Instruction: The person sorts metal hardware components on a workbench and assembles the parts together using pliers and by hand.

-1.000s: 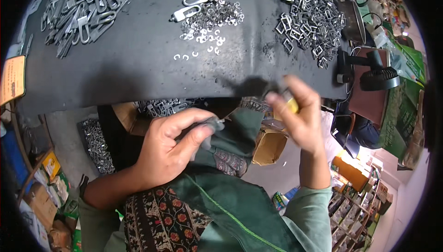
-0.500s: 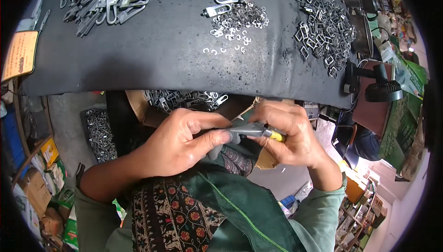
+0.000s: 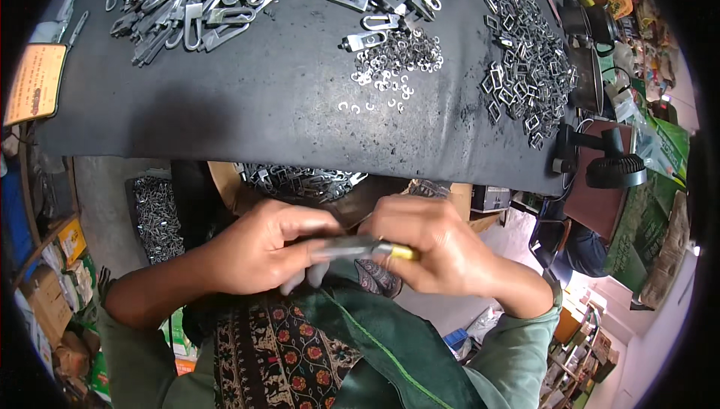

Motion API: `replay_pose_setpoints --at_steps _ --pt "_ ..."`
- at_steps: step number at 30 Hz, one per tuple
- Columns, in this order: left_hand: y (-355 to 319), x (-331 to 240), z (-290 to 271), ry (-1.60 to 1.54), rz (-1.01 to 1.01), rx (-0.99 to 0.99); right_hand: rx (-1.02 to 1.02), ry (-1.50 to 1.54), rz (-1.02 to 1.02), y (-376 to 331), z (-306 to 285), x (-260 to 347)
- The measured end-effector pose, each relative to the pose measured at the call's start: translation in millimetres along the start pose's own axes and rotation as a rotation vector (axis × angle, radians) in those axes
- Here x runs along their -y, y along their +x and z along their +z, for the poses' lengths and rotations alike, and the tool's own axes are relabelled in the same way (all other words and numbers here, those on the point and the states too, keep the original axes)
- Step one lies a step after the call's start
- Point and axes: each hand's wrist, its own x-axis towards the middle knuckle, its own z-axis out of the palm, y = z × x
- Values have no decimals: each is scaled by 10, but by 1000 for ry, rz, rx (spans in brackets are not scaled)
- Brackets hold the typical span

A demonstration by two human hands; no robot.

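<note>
- Two bare hands work close together above the lap, where a dark green cloth (image 3: 382, 345) lies beside a flower-patterned fabric (image 3: 281, 349).
- The right hand (image 3: 431, 248) is curled firmly around the yellow handle of a grey tool (image 3: 349, 247), with next to no gap in its grip.
- That tool lies roughly level between the hands, on the person's side of the table edge; its grey end is blurred.
- The left hand (image 3: 274, 251) has thumb and forefinger stretched toward the tool's grey end, slightly parted; whether they pinch anything I cannot tell.
- Grey shapes show just under the left thumb, too blurred to name.
- Beneath the table edge, metal pieces (image 3: 300, 182) fill a carton (image 3: 223, 184); to the left, small metal parts (image 3: 159, 221) are heaped low down.
- On the dark table (image 3: 247, 128), a few C-shaped rings lie loose before their pile (image 3: 401, 53).
- Right of it spread rectangular metal frames (image 3: 529, 64), near a black fan (image 3: 615, 170).
- Farthest back, metal loops (image 3: 202, 8) are piled at left.
</note>
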Motion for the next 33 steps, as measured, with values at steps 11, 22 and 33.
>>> replay_pose_setpoints --at_steps 11,22,33 --pt "-85 250 -71 -89 184 -140 -255 -1293 -298 565 -797 -150" --pt "-128 150 -114 -38 279 -293 -79 -1273 -362 733 -792 -46" --pt "-126 74 -15 -106 364 -488 -51 -1295 -387 761 -776 34"
